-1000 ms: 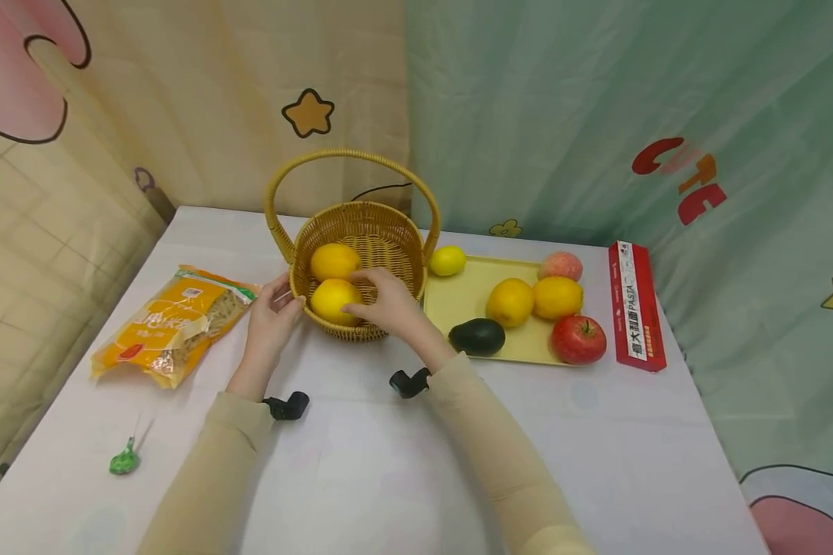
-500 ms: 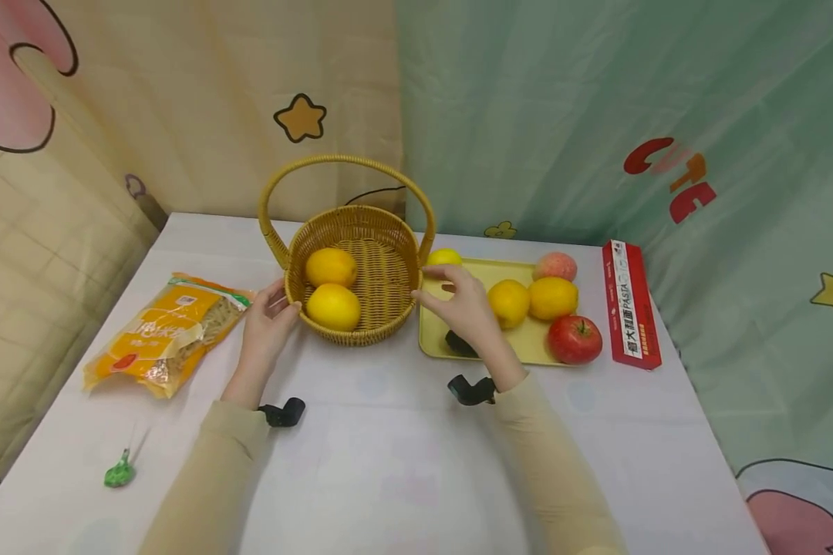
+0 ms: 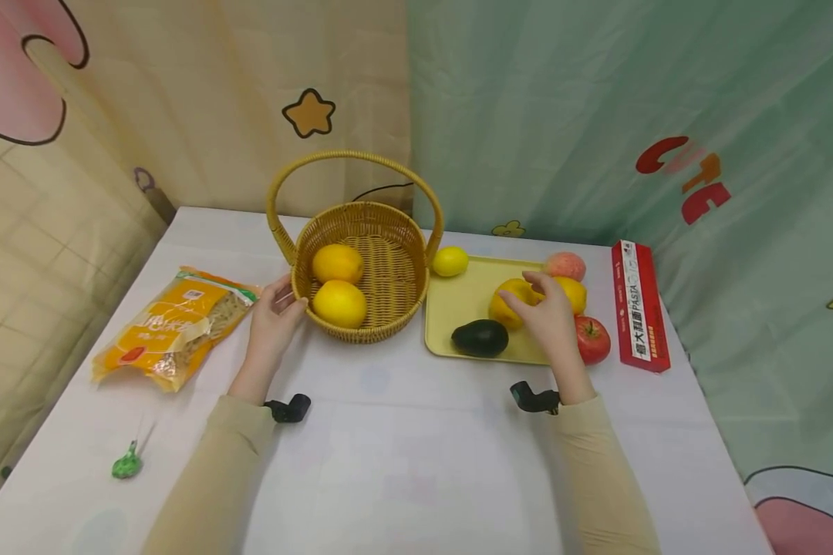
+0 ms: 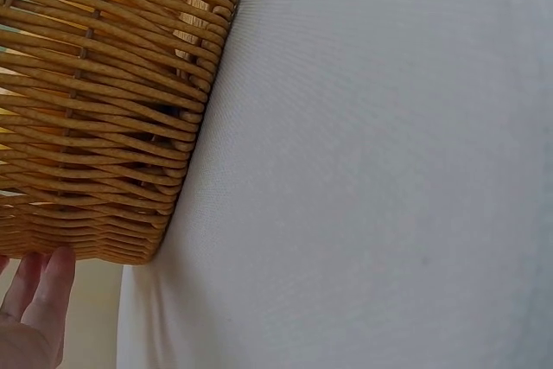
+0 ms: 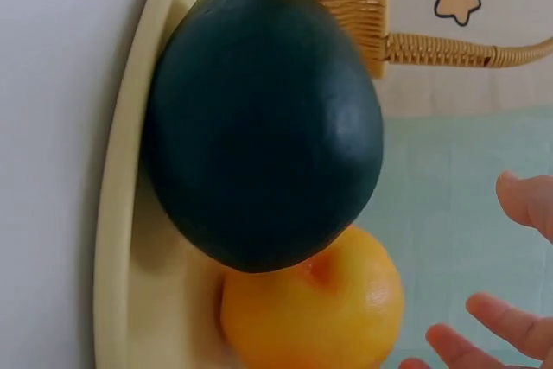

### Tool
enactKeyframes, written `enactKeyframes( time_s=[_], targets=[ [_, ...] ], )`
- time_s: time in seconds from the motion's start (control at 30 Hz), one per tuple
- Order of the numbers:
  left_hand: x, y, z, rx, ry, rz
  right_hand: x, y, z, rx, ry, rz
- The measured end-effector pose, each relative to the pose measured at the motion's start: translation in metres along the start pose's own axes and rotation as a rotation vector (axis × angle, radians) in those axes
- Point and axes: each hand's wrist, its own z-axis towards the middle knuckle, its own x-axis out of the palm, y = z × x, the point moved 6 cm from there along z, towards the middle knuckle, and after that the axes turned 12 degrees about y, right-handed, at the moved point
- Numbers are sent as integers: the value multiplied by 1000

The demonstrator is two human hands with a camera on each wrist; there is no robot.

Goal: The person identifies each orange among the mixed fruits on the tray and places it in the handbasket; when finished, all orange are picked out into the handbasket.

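The basket stands on a white table before beige-and-green curtains.

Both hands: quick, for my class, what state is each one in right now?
Left hand: open, fingers touching the side of the basket.
Right hand: open, above the tray, holding nothing.

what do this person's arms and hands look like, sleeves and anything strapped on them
Both arms wear plain, light-beige long sleeves: the left sleeve and right sleeve end near the wrists. The left wrist camera and right wrist camera are small, black and elbow-shaped. The left hand and right hand wear no gloves.
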Motion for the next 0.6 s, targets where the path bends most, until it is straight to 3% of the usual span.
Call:
enactKeyframes(
  time_s=[0.37, 0.6],
  targets=[
    [1, 1, 1, 0, -7, 9, 0, -19, 5, 90, -67, -38],
    [1, 0, 1, 8, -7, -10, 11, -21, 11, 143, -50, -65]
  ],
)
